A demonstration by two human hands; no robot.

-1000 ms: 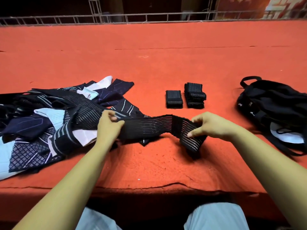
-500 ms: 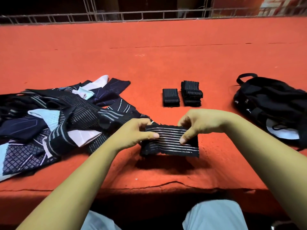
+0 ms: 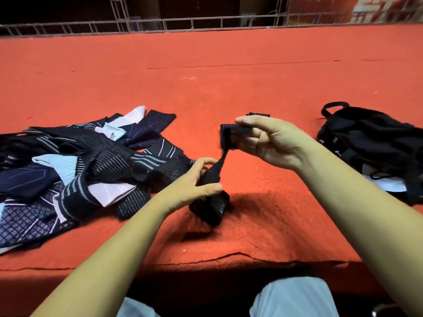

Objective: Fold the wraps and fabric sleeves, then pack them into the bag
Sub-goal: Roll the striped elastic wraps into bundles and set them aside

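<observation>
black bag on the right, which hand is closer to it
Right. The right hand, holding up one end of the black wrap, is a short way left of the black bag. The left hand is lower and farther left, toward the fabric pile.

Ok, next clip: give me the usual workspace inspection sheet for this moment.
Surface: red carpeted platform, wrinkled along its near edge.
Job's things: one black striped wrap held in the air between both hands, partly folded; loose pile of wraps and sleeves at left, unfolded; black bag at right, with something pale showing at its near side.
Clutter: top edge of a folded wrap shows behind the right hand; the rest is hidden.
Grippers: left hand pinches the wrap's lower bundle; right hand grips its upper end.
Cables: nothing seen.
Surroundings: metal railing along the far edge, dark beyond; the person's pale trousers at the bottom.
</observation>
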